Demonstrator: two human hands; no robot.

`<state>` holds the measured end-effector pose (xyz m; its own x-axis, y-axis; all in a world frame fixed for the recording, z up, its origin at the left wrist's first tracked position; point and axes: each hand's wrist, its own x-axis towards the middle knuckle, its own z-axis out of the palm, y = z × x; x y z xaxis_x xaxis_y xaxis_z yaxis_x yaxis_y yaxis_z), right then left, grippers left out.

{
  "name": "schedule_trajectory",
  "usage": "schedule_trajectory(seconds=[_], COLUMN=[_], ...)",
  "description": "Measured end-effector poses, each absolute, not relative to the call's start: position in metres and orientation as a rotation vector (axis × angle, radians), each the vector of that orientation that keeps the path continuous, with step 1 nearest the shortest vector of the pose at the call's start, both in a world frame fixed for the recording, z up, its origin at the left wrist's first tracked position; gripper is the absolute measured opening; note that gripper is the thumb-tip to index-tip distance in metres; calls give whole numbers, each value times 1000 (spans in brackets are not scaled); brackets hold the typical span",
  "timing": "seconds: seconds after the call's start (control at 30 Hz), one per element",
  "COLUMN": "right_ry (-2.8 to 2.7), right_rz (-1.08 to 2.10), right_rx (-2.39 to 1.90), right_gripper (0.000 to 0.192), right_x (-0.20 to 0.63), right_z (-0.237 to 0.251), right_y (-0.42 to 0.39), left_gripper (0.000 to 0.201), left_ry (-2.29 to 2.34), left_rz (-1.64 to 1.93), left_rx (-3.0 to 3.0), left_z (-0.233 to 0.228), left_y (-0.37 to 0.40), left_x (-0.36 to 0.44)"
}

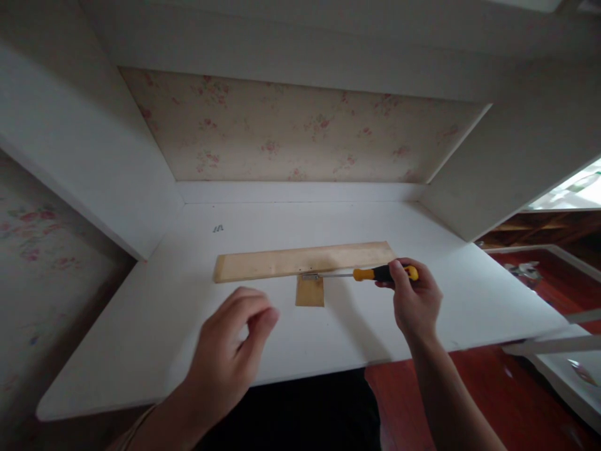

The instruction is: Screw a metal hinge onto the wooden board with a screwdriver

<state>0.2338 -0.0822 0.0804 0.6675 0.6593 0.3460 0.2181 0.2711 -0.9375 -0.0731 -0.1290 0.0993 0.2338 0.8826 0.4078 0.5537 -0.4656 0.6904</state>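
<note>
A long pale wooden board (300,260) lies across the white desk top (141,326), with a small wooden block (310,292) butted against its near edge. A small metal piece (310,275) sits where the two meet. My right hand (416,299) grips the yellow-and-black handle of a screwdriver (382,273), whose shaft runs left to that metal piece. My left hand (235,347) hovers above the desk in front of the board, fingers loosely curled, holding nothing.
A few small screws (218,228) lie at the back left of the desk. White side panels and a floral back wall (300,134) enclose the desk. Red floor (493,388) shows to the right, beyond the front edge.
</note>
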Motion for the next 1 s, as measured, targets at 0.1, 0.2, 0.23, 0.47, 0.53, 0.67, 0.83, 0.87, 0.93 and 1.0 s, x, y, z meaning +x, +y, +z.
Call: schedule_trajectory(seconds=[0.1, 0.2, 0.23, 0.47, 0.53, 0.67, 0.83, 0.87, 0.93, 1.0], right_ry=[-838, -855, -867, -1040, -1084, -1105, -1047, -1036, -997, -909], right_rz=[351, 357, 360, 358, 350, 331, 306, 295, 256, 187], right_rx=[-1302, -1300, -1300, -1308, -1309, -1312, -1299, -1294, -1288, -1294], right_gripper=[23, 23, 23, 22, 21, 22, 22, 21, 20, 20], right_x=[232, 231, 230, 231, 231, 230, 232, 233, 237, 241], right_z=[82, 84, 85, 83, 80, 76, 76, 76, 77, 77], right_y=[-84, -85, -85, -78, -76, -74, -80, -83, -89, -95], left_gripper=[24, 35, 45, 65, 69, 57, 61, 64, 66, 67], left_ry=[1287, 1415, 1418, 1541, 1552, 1592, 1690, 1717, 1762, 1772], left_rz=[774, 622, 574, 583, 582, 615, 638, 634, 622, 617], left_rx=[2218, 2337, 2375, 2371, 2326, 2222, 2123, 2106, 2066, 2028], left_z=[78, 41, 31, 13, 17, 20, 14, 13, 11, 11], left_y=[-85, -66, -63, -53, -52, -54, -56, -56, -55, -53], left_x=[-38, -17, -13, 4, 8, 16, 29, 32, 36, 39])
